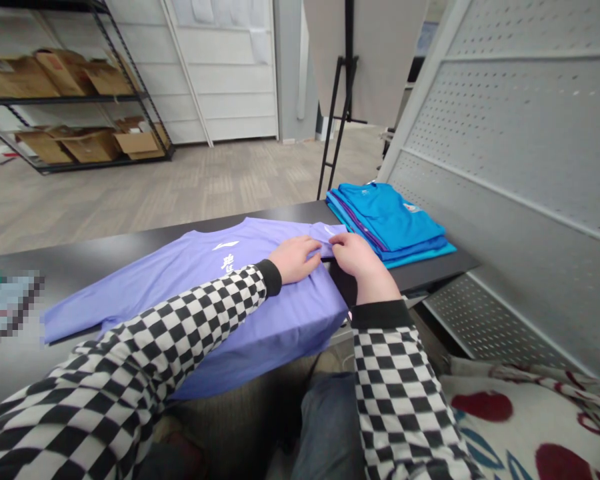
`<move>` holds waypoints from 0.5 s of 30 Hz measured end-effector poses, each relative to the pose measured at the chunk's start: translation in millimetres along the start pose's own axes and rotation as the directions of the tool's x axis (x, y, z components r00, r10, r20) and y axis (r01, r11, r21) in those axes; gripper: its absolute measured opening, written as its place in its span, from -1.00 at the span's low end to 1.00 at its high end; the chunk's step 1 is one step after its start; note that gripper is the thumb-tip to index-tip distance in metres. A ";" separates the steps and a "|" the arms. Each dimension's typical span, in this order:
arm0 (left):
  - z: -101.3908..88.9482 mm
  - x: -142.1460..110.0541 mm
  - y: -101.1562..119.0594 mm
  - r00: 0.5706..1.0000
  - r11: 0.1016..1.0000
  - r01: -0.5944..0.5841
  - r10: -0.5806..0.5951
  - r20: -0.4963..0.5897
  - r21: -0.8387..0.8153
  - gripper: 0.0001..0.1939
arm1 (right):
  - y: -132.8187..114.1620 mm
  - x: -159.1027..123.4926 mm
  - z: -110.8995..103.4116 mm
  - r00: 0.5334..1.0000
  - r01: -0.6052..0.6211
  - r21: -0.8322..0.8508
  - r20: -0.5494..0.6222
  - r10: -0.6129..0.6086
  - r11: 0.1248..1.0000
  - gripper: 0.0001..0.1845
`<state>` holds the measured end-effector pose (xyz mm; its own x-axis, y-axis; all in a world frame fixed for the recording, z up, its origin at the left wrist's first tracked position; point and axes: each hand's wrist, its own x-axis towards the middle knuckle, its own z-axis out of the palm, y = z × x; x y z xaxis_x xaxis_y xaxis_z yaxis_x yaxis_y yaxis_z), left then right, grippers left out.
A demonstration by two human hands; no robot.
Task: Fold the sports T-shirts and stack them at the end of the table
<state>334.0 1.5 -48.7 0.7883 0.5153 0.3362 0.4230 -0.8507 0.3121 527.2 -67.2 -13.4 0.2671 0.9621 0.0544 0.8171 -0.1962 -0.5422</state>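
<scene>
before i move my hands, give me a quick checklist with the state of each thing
1. Left hand on the purple shirt: ok, it rests on the fabric near the sleeve.
2. Right hand grip: cannot tell; the fingertips meet the sleeve, but whether they pinch it firmly is unclear.
3. Printed side up: ok, the white print shows.
4. Shirt fully on the table: not ok, its lower part hangs over the near edge.
5. Other sleeve laid out: ok, it stretches toward the picture's left.
6. Stack of folded shirts: ok, on the table beyond the right hand.
</scene>
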 end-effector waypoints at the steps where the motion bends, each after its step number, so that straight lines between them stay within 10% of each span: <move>1: 1.1 0.7 -0.9 0.998 0.998 0.063 -0.063 -0.002 0.025 -0.54 | 1.3 -0.8 -1.9 1.000 -0.024 -0.019 0.019 0.024 1.000 -0.54; 6: -6.6 5.2 -10.4 0.941 0.939 0.268 -0.303 0.152 0.216 -0.32 | 1.5 -7.7 -9.8 0.986 -0.050 -0.067 0.154 0.060 0.996 -0.61; 15: -28.7 20.8 -67.3 0.871 0.887 0.342 -0.424 0.250 0.311 -0.05 | -29.2 -2.4 22.2 0.993 0.070 -0.103 -0.088 -0.079 0.992 -0.37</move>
<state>309.1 72.5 -37.2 0.6189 0.7830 -0.0618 0.7837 -0.6103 0.1151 491.4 -59.6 -16.3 0.2455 0.9541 0.1713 0.8822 -0.1467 -0.4475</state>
